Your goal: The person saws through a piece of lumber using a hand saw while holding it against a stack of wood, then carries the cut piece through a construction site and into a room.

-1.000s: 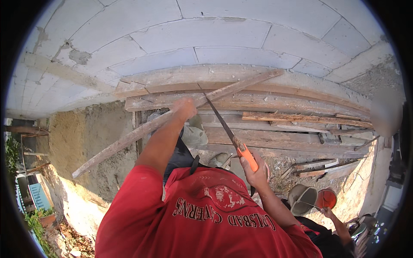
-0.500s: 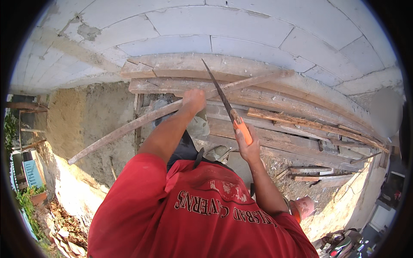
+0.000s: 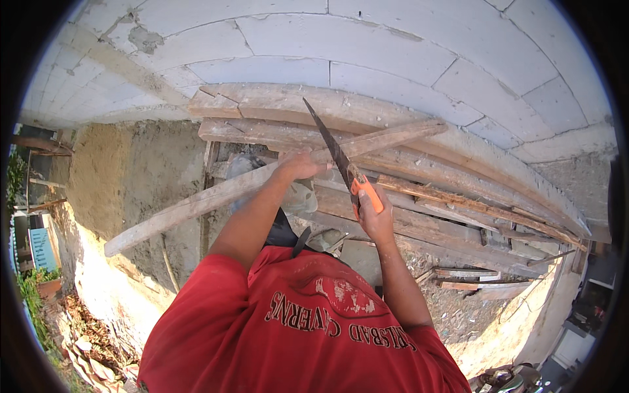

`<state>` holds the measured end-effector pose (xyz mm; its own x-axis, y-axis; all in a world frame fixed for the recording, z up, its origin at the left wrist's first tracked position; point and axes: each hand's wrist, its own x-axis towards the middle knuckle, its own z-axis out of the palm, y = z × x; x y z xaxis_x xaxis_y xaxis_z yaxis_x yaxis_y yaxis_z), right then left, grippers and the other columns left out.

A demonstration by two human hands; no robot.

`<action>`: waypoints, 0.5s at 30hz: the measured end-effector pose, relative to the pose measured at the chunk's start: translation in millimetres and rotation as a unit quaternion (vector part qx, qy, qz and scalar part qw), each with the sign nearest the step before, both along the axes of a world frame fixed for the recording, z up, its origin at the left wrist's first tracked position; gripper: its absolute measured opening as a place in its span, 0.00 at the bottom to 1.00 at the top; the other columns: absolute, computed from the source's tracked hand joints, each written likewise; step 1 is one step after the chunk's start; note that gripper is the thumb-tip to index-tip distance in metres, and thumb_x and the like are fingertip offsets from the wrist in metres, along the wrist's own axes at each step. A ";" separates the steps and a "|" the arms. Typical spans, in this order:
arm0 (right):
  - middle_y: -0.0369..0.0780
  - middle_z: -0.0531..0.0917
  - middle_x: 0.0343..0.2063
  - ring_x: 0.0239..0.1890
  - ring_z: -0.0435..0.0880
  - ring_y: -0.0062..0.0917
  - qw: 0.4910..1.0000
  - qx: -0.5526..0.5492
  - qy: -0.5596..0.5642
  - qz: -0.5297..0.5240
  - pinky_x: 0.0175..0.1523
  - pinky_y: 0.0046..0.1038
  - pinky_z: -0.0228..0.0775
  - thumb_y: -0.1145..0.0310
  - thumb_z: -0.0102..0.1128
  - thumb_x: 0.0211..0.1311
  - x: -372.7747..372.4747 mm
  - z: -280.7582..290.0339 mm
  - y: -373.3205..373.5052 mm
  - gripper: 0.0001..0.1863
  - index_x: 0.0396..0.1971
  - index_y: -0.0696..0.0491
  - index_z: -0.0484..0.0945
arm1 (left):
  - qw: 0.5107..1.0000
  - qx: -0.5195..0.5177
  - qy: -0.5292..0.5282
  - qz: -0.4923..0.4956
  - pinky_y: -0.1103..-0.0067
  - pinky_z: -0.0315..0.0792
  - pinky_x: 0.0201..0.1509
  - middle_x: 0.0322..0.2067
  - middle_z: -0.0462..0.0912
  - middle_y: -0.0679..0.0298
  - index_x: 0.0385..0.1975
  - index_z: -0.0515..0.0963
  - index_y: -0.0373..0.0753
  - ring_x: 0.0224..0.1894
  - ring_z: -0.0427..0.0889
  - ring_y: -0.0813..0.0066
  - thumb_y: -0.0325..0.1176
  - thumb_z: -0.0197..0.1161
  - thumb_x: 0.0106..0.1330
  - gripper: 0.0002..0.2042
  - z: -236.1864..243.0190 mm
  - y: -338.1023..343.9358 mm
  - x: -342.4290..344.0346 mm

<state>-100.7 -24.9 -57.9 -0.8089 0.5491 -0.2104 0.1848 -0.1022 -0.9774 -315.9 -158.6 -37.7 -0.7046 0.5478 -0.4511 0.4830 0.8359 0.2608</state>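
My right hand (image 3: 376, 213) is closed round the orange handle of a handsaw (image 3: 333, 145). Its dark blade points away and to the left, crossing over a long wooden plank (image 3: 190, 202). Whether the teeth touch the wood I cannot tell. The plank slants from the lower left up to the right, its far end over the stacked boards. My left hand (image 3: 300, 164) grips the plank near its middle, just left of the blade, with the fingers partly hidden by the wood.
Several long boards (image 3: 419, 219) lie stacked along a pale block wall (image 3: 367, 39). A rough splintered strip (image 3: 452, 195) rests on them at the right. Short wood scraps (image 3: 485, 278) lie on the ground below. At the left is a bare cement-coated surface (image 3: 157, 170).
The plank has rolled so that a broader face shows. My left hand has shifted slightly right and down, and the saw blade has dropped closer to the plank.
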 end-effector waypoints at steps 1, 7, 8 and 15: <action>0.31 0.79 0.28 0.25 0.74 0.12 1.000 -0.017 0.013 0.001 0.29 0.19 0.69 0.61 0.60 0.75 -1.9 0.5 -1.4 0.15 0.51 0.56 0.79 | 0.999 -0.001 -0.043 0.010 0.56 0.62 0.73 0.69 0.71 0.49 0.62 0.79 0.35 0.72 0.67 0.49 0.60 0.42 0.76 0.34 2.8 -0.6 -11.8; 0.33 0.81 0.31 0.29 0.76 0.11 0.992 0.125 -0.012 0.033 0.32 0.18 0.69 0.61 0.60 0.75 11.4 -1.6 1.8 0.16 0.53 0.56 0.78 | 0.995 -0.039 -0.013 0.086 0.61 0.69 0.69 0.57 0.83 0.47 0.57 0.83 0.40 0.64 0.78 0.50 0.66 0.33 0.77 0.38 -37.0 19.5 -25.6; 0.32 0.82 0.31 0.30 0.76 0.11 0.984 0.175 -0.012 0.032 0.33 0.17 0.69 0.60 0.60 0.75 21.6 0.5 -0.5 0.17 0.54 0.56 0.78 | 0.996 -0.022 -0.005 0.081 0.61 0.70 0.68 0.57 0.83 0.48 0.56 0.83 0.40 0.63 0.79 0.50 0.65 0.34 0.77 0.38 -43.5 18.2 -27.9; 0.34 0.82 0.31 0.33 0.78 0.16 0.995 0.087 -0.051 0.028 0.39 0.23 0.72 0.59 0.60 0.74 45.3 45.1 -9.3 0.20 0.55 0.58 0.78 | 0.996 -0.014 0.032 0.082 0.60 0.76 0.60 0.49 0.87 0.50 0.49 0.86 0.43 0.55 0.85 0.51 0.62 0.39 0.77 0.32 -21.2 16.6 -14.0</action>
